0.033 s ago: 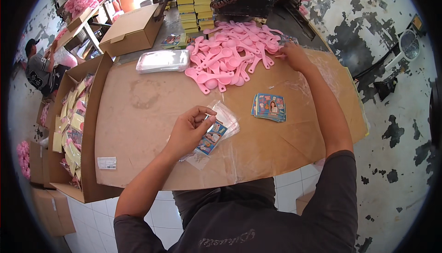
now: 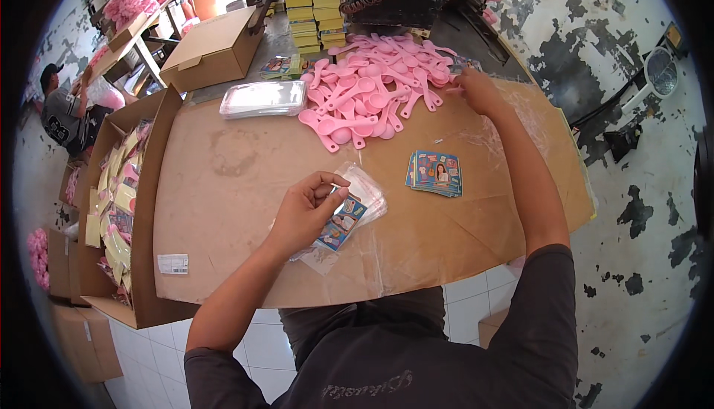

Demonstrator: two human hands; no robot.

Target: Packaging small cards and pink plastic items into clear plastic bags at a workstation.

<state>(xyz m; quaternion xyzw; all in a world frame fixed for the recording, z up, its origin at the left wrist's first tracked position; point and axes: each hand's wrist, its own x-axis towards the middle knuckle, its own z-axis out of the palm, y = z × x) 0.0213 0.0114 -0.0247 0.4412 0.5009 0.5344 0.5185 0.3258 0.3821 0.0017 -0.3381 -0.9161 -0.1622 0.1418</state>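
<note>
Card (image 2: 343,229) pinched near its top by the left hand (image 2: 301,208), at 6 o'clock of the spoons (image 2: 364,97); judged light, thin, bendable, best held by edges. Right hand (image 2: 477,93) held at the spoons' 3 o'clock, fingers (image 2: 460,80) curled, grip not discernible. Spoons judged light, stiff, slick; handles preferred. Bags (image 2: 372,193) seen at the card's 1 o'clock. No clear change noted since the earlier frame.

"Is it bright?"
"Yes; glare at the upper left burns out to white, and the plastic stack (image 2: 264,100) and bags (image 2: 370,195) shine."
"Sharp?"
"The table (image 2: 216,208) mostly is, though its edges bow and the corners fall black."
</note>
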